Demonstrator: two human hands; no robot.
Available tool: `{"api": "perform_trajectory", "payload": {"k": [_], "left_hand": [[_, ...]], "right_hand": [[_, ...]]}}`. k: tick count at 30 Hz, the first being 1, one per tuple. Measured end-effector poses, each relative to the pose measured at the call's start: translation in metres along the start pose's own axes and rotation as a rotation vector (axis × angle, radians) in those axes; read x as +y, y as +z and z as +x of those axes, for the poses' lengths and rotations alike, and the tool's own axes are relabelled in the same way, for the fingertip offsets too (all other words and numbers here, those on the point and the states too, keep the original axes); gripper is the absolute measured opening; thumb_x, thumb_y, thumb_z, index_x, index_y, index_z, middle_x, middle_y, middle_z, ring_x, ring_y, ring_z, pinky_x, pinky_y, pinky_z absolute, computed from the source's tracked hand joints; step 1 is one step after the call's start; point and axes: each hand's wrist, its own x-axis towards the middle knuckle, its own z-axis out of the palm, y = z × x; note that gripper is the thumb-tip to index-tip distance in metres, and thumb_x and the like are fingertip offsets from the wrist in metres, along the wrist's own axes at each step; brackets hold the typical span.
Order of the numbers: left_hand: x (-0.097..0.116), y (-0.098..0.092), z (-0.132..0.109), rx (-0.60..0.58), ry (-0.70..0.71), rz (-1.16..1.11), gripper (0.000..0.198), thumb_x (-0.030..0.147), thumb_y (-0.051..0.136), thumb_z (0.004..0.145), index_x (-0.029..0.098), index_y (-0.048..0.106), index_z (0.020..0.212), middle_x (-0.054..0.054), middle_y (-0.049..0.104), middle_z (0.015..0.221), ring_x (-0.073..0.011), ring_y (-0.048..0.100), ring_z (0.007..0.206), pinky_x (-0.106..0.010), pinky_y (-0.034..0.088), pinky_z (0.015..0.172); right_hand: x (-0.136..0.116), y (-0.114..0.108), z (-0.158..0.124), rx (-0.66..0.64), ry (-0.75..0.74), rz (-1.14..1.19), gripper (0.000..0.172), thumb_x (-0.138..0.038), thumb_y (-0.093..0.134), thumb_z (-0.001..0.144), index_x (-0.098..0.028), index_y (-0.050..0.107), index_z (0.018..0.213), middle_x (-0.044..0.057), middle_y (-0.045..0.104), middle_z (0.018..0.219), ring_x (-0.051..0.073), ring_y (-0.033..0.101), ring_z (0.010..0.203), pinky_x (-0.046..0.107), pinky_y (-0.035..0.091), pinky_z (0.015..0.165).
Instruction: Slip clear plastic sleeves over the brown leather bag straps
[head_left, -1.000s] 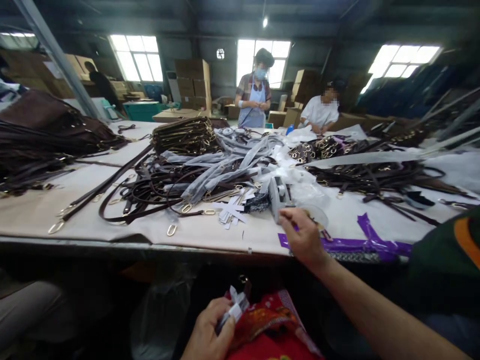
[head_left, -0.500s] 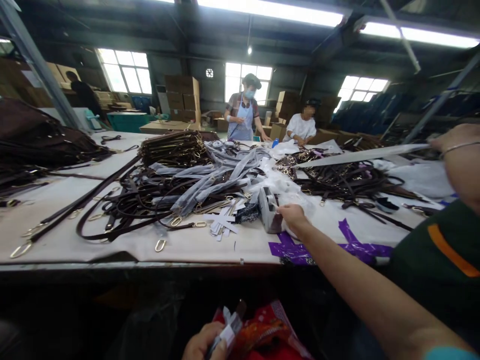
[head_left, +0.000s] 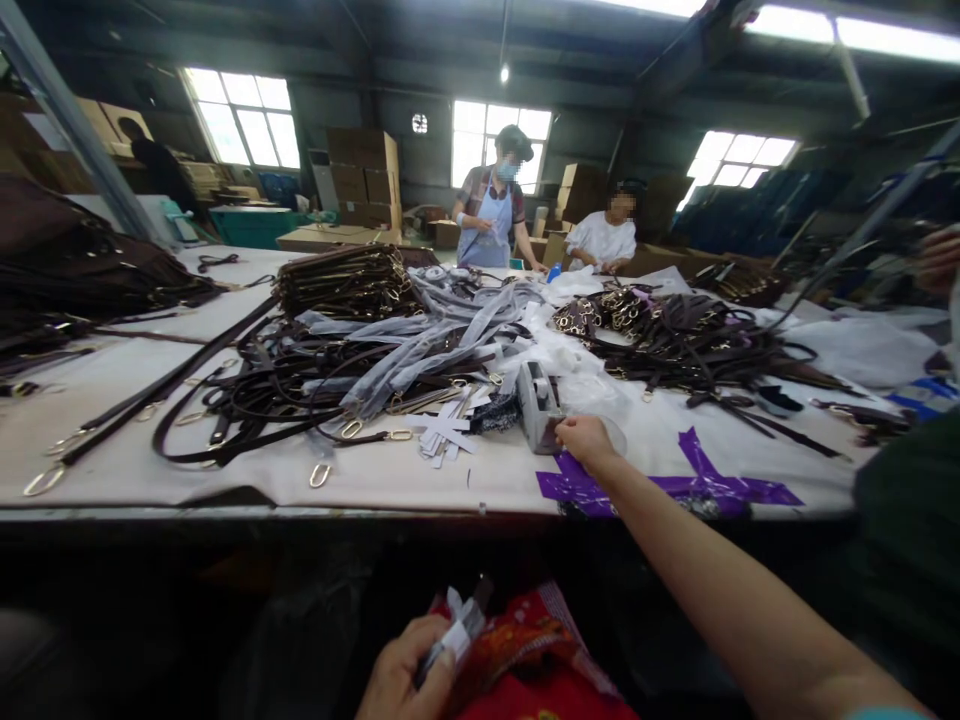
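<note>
Low in the view, my left hand (head_left: 411,665) is closed around a wrapped strap end (head_left: 463,628), white and clear film over something dark, above red patterned cloth (head_left: 529,650). My right hand (head_left: 589,442) reaches over the table, its fingers pinched at the front of a grey tape dispenser (head_left: 537,410). Whatever lies between those fingertips is too small to make out. White paper strips (head_left: 444,430) lie left of the dispenser, and purple tape (head_left: 675,487) is stuck along the table edge below my right forearm.
Dark straps with gold clasps (head_left: 262,395) and film-wrapped straps (head_left: 420,360) cover the left and middle of the table (head_left: 112,480). More straps (head_left: 690,345) lie at right. A person's hand (head_left: 939,262) is at the right edge; two people stand across the table.
The neighbouring person at right has drawn back, and the long pale strip held there is no longer seen. My right hand stays at the dispenser; my left hand still holds the strap end.
</note>
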Motion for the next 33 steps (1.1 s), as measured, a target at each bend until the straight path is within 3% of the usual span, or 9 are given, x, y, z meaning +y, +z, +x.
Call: {"api": "perform_trajectory", "payload": {"k": [3, 6, 8, 11, 13, 16, 19, 27, 33], "left_hand": [[0.014, -0.003, -0.007, 0.1, -0.006, 0.001, 0.033, 0.04, 0.047, 0.093, 0.018, 0.072, 0.095, -0.009, 0.07, 0.103, -0.0238, 0.063, 0.097, -0.032, 0.049, 0.089], [0.02, -0.007, -0.013, 0.238, 0.013, 0.03, 0.028, 0.033, 0.048, 0.092, 0.016, 0.07, 0.095, -0.01, 0.068, 0.106, -0.0234, 0.062, 0.1, -0.035, 0.048, 0.093], [0.018, -0.008, -0.015, 0.329, 0.04, 0.081, 0.025, 0.028, 0.049, 0.09, 0.015, 0.07, 0.094, -0.011, 0.067, 0.106, -0.0235, 0.062, 0.101, -0.037, 0.049, 0.093], [0.016, -0.009, -0.015, 0.418, 0.119, 0.201, 0.022, 0.025, 0.05, 0.089, 0.016, 0.07, 0.091, -0.012, 0.068, 0.101, -0.0235, 0.062, 0.102, -0.037, 0.05, 0.092], [0.016, -0.008, -0.013, 0.442, 0.197, 0.324, 0.019, 0.023, 0.051, 0.089, 0.016, 0.069, 0.088, -0.012, 0.069, 0.096, -0.0251, 0.06, 0.105, -0.04, 0.049, 0.095], [0.02, -0.006, -0.012, 0.461, 0.271, 0.53, 0.012, 0.022, 0.055, 0.085, 0.017, 0.066, 0.085, -0.011, 0.07, 0.093, -0.0292, 0.058, 0.111, -0.052, 0.039, 0.105], [0.023, -0.005, -0.013, 0.444, 0.284, 0.669, 0.009, 0.022, 0.057, 0.082, 0.017, 0.063, 0.087, -0.009, 0.071, 0.092, -0.031, 0.057, 0.114, -0.059, 0.026, 0.112], [0.022, -0.006, -0.016, 0.43, 0.346, 0.86, 0.015, 0.026, 0.052, 0.09, 0.016, 0.062, 0.087, -0.011, 0.071, 0.098, -0.031, 0.055, 0.122, -0.061, 0.013, 0.117], [0.018, -0.004, -0.015, 0.383, 0.424, 0.973, 0.018, 0.022, 0.048, 0.092, 0.016, 0.063, 0.083, -0.009, 0.069, 0.082, -0.0293, 0.054, 0.124, -0.062, 0.007, 0.118]], "right_hand": [[-0.006, -0.007, -0.005, -0.046, -0.072, -0.081, 0.016, -0.007, 0.061, 0.064, -0.015, 0.063, 0.05, 0.01, 0.067, 0.061, 0.024, 0.063, 0.075, 0.032, 0.04, 0.069], [-0.009, 0.001, -0.04, -0.172, -0.163, -0.077, 0.014, -0.016, 0.06, 0.071, -0.015, 0.068, 0.06, 0.011, 0.071, 0.072, 0.026, 0.063, 0.083, 0.032, 0.041, 0.074], [-0.012, 0.011, -0.083, -0.358, -0.237, 0.001, 0.017, -0.026, 0.059, 0.076, -0.017, 0.072, 0.069, 0.006, 0.071, 0.074, 0.021, 0.062, 0.076, 0.029, 0.042, 0.07], [-0.023, 0.024, -0.158, -0.822, -0.286, 0.321, 0.026, -0.036, 0.057, 0.082, -0.017, 0.074, 0.082, 0.003, 0.071, 0.072, 0.016, 0.058, 0.064, 0.026, 0.043, 0.062], [-0.032, 0.033, -0.198, -0.99, -0.271, 0.459, 0.028, -0.039, 0.059, 0.082, -0.016, 0.071, 0.072, 0.002, 0.067, 0.066, 0.014, 0.054, 0.061, 0.025, 0.041, 0.06], [-0.043, 0.046, -0.226, -0.996, -0.188, 0.511, 0.033, -0.042, 0.063, 0.078, -0.016, 0.063, 0.057, 0.0, 0.059, 0.056, 0.011, 0.047, 0.054, 0.024, 0.035, 0.054], [-0.045, 0.055, -0.227, -0.944, -0.093, 0.499, 0.035, -0.044, 0.065, 0.074, -0.017, 0.061, 0.053, -0.001, 0.055, 0.051, 0.011, 0.043, 0.05, 0.025, 0.033, 0.052], [-0.033, 0.068, -0.236, -0.882, 0.139, 0.549, 0.042, -0.054, 0.072, 0.066, -0.017, 0.057, 0.055, -0.004, 0.046, 0.047, 0.007, 0.032, 0.044, 0.024, 0.022, 0.043], [-0.023, 0.074, -0.234, -0.957, 0.283, 0.516, 0.045, -0.056, 0.077, 0.062, -0.016, 0.056, 0.059, -0.005, 0.048, 0.046, 0.007, 0.037, 0.041, 0.022, 0.024, 0.041]]}}
